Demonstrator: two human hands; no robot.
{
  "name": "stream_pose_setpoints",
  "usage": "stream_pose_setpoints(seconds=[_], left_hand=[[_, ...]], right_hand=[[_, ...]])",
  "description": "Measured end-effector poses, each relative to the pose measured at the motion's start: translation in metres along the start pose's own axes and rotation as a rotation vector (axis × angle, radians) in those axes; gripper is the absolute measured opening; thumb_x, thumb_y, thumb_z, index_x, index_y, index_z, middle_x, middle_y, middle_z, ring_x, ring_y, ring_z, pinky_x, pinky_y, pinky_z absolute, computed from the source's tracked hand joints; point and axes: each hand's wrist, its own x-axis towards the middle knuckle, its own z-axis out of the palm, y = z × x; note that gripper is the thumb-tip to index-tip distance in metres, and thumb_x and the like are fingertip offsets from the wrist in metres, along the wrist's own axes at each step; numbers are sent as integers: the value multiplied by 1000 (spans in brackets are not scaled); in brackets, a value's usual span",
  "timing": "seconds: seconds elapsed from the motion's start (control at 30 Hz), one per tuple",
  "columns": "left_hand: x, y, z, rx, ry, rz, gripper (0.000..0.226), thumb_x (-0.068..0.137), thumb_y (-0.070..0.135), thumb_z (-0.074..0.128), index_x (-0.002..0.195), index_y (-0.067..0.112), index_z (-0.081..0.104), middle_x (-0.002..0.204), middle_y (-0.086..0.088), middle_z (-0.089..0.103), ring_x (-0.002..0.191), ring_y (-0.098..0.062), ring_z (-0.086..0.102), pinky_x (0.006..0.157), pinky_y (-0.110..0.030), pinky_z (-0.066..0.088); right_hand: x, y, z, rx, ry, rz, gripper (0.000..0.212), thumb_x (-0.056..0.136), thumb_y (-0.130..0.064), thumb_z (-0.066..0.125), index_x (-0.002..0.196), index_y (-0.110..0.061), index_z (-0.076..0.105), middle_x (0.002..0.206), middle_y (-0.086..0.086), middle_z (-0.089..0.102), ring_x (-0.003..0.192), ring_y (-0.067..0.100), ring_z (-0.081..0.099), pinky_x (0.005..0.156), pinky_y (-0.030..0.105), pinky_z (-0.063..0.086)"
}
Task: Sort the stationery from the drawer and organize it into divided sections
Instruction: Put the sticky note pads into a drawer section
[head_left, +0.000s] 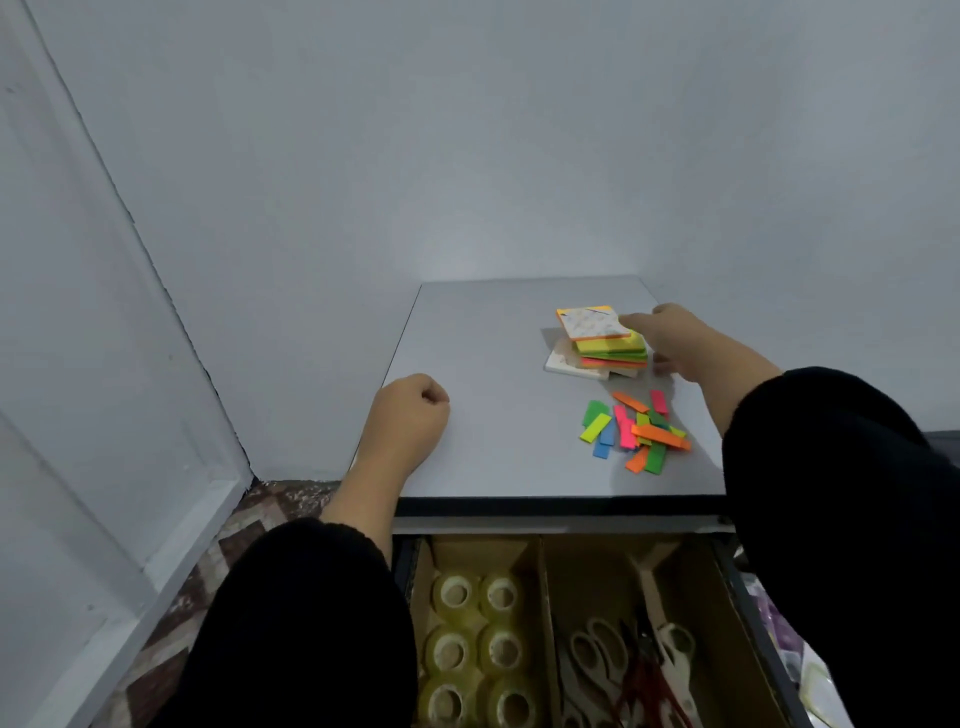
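Right hand (675, 340) gripped sticky-note stack (602, 340) on tabletop (493, 364); top-pad print illegible. Left hand (410, 421) fisted, empty. Loose coloured tabs (636, 431) nearby. Drawer (582, 623) held tape rolls (478, 644), scissors (623, 660) in separate sections.

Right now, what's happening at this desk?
A person is sorting stationery. The right hand grips a stack of sticky note pads on the grey desktop; the left hand rests there as a fist, holding nothing. Loose coloured paper strips lie near the stack. In the open drawer below, tape rolls fill one section and scissors another.
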Motion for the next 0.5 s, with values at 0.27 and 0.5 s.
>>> stream_pose_setpoints(seconds=[0.27, 0.5], left_hand=[[2, -2, 1, -3, 10, 19, 16, 86, 11, 53, 81, 17, 67, 77, 8, 63, 72, -10, 58, 61, -24, 48], [4, -3, 2, -12, 17, 3, 16, 85, 11, 53, 80, 18, 67, 76, 10, 62, 73, -11, 58, 65, -27, 50]], right_hand=[[13, -11, 18, -263, -58, -78, 60, 95, -41, 50, 141, -7, 36, 140, 15, 43, 117, 32, 47, 88, 36, 43], [-4, -26, 33, -437, -166, -133, 44, 96, -40, 50, 120, -4, 56, 119, 15, 57, 101, 32, 54, 79, 35, 44]])
